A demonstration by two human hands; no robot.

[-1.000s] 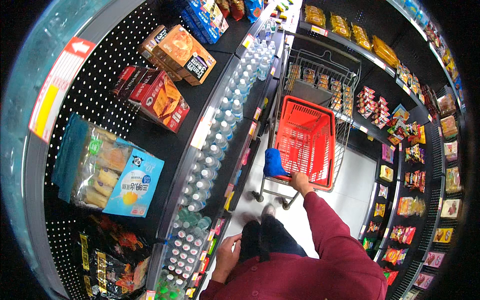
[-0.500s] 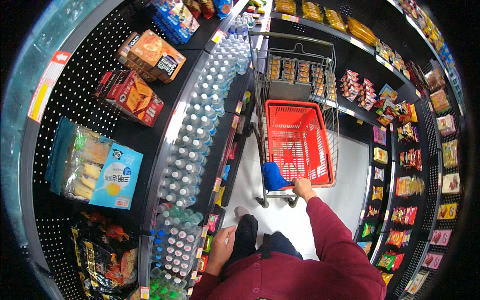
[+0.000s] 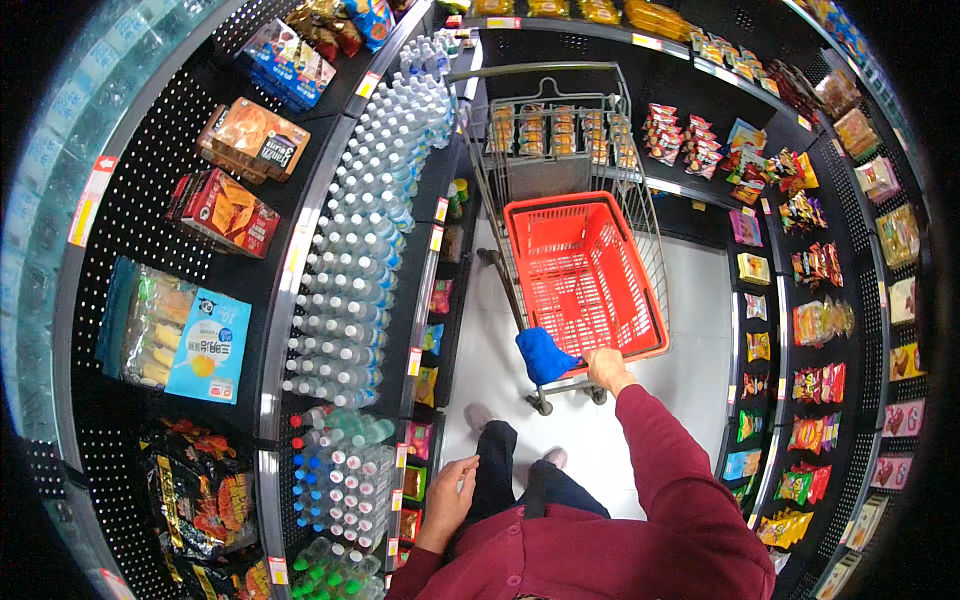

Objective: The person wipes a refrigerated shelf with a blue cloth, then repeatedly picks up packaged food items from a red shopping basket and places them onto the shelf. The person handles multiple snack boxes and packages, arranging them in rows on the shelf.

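Note:
My right hand (image 3: 606,370) is closed around the near handle of a metal shopping cart (image 3: 552,180), at the near rim of the red plastic basket (image 3: 560,265) inside it. The bare slatted floor and walls of the basket show. To the left of that hand a bundled blue cloth (image 3: 545,356) hangs over the cart's near corner. My left hand (image 3: 450,500) hangs low beside my leg with loosely bent fingers, holding nothing. It is nearest to the lower left shelf with small colourful packets (image 3: 419,440).
Shelves line both sides of the aisle. On the left stand rows of water bottles (image 3: 350,270), a red box (image 3: 225,212) and a light blue snack pack (image 3: 208,345). Hanging snack bags (image 3: 820,385) fill the right. White floor (image 3: 590,460) lies under the cart.
The shelves and bottles have shifted left and down in view, and the cart has turned slightly. My other foot now shows. My right hand keeps its hold; my left stays low.

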